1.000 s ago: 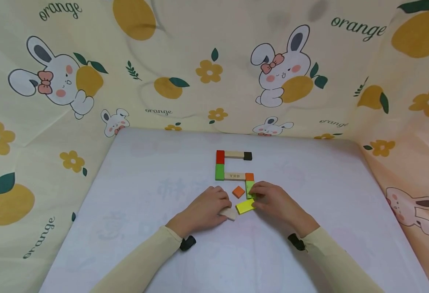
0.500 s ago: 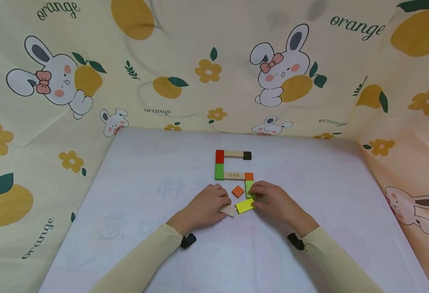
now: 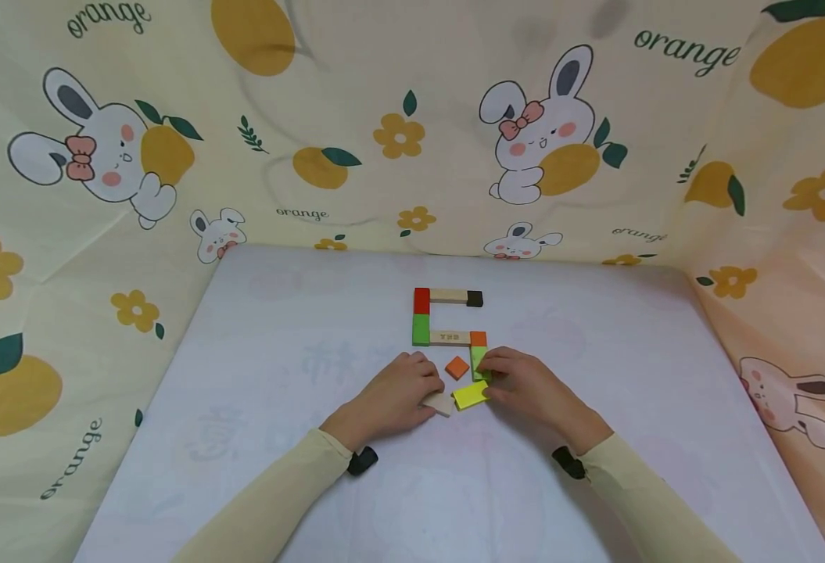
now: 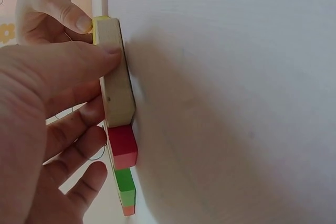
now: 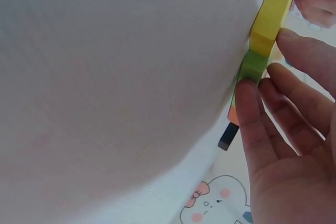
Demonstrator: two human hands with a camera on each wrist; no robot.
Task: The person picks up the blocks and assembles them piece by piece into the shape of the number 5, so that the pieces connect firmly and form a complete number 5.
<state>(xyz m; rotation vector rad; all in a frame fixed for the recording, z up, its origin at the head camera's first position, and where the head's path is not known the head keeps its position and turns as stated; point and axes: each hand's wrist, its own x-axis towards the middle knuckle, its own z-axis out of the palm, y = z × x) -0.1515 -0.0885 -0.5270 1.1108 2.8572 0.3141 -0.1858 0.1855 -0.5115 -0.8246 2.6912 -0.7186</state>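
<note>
My left hand (image 3: 394, 395) pinches a plain wooden block (image 4: 114, 85) flat on the table, thumb on its near side. Close by the block's far end lies a yellow block (image 3: 471, 395), set at a slant. The thumb of my right hand (image 3: 535, 395) touches the yellow block, while its extended fingertips rest at a light green block (image 5: 255, 65). That green block stands in line below a small orange block (image 3: 478, 338). Between the hands lies another orange block (image 3: 457, 367), turned cornerwise. The fingertips partly cover the light green block.
Beyond the hands, a red block (image 3: 421, 300), a green block (image 3: 421, 330), a wooden block (image 3: 448, 296), a lettered wooden block (image 3: 450, 338) and a black block (image 3: 475, 299) form an angular line. A patterned cloth (image 3: 447, 117) hangs behind the white table (image 3: 278, 328).
My left hand has shifted slightly forward with the plain wooden block, nearer the yellow one. The right hand and the other blocks look unchanged; the head view has drifted a little.
</note>
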